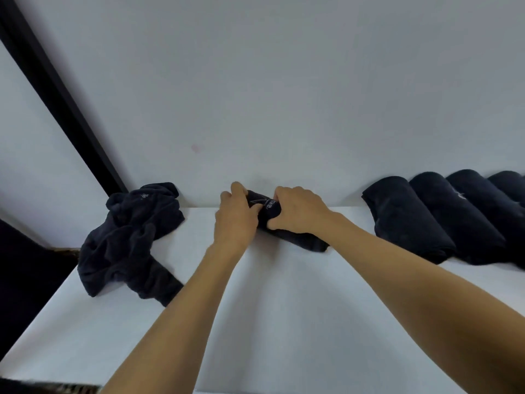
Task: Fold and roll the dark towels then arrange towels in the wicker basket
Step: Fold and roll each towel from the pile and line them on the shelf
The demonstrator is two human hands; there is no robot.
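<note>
A dark towel point(295, 237) lies rolled at the back of the white table point(255, 322), close to the wall. My left hand point(235, 220) grips the roll's left side and my right hand point(298, 211) grips its top, fingers curled over it. White stitching shows on the roll between my hands. A crumpled heap of dark towels point(130, 240) lies to the left. Several rolled dark towels point(443, 217) lie side by side at the right against the wall. No wicker basket is in view.
A white wall point(284, 95) rises straight behind the table. A black post point(56, 98) slants up at the left. Dark floor or furniture lies beyond the table's left edge point(25, 280).
</note>
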